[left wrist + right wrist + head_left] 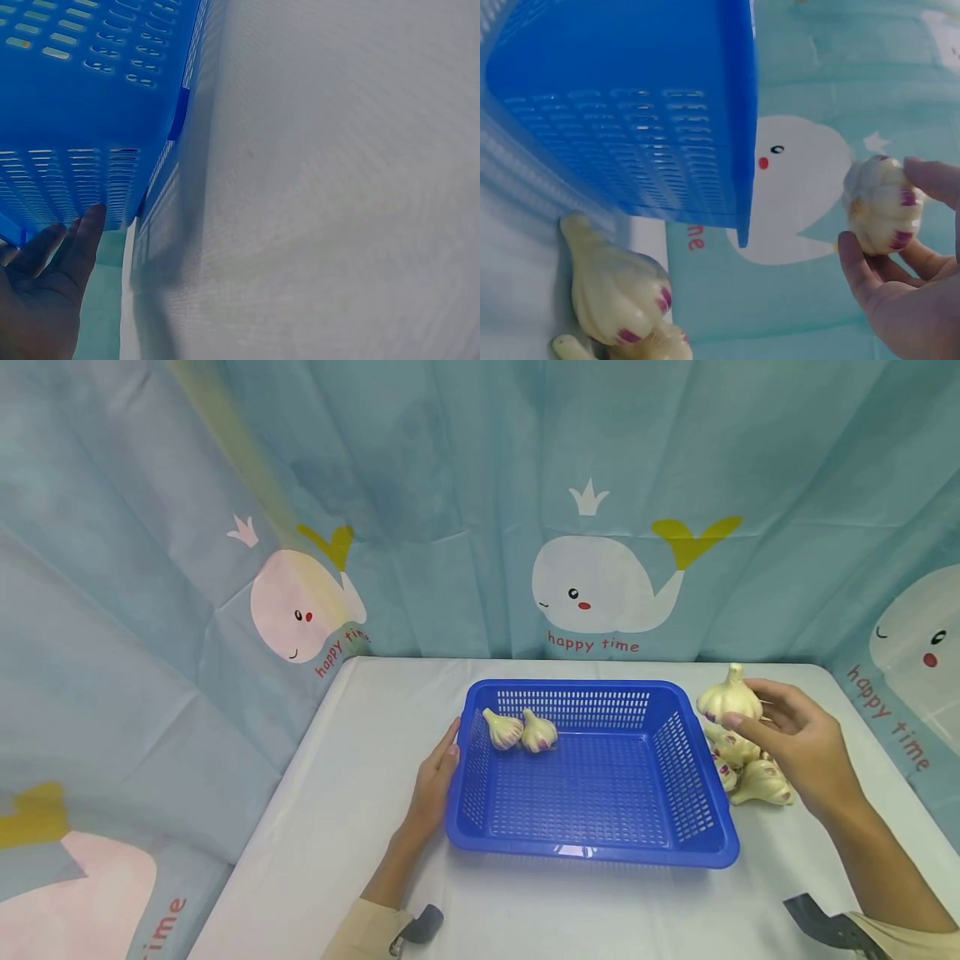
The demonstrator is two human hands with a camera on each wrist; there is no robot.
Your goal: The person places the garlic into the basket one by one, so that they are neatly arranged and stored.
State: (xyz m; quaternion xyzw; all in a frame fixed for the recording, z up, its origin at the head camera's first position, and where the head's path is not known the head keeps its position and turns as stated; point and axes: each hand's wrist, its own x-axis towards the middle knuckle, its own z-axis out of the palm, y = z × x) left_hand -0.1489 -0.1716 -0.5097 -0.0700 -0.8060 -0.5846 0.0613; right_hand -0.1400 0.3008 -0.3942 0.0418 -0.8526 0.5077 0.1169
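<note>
Left hand (431, 781): fingers fairly straight against the blue plastic basket (585, 793), presumably steadying it. Two garlic bulbs (540, 733) lie inside, nearer that hand. Well apart, right hand (813, 747) pinches another garlic bulb (726, 700), neck up, above piled bulbs (765, 783), probably for clearance.

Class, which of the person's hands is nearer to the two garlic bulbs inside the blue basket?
Left. The left hand is at the blue basket's left side, near the two garlic bulbs; the right hand is beyond its right side, holding another bulb.
</note>
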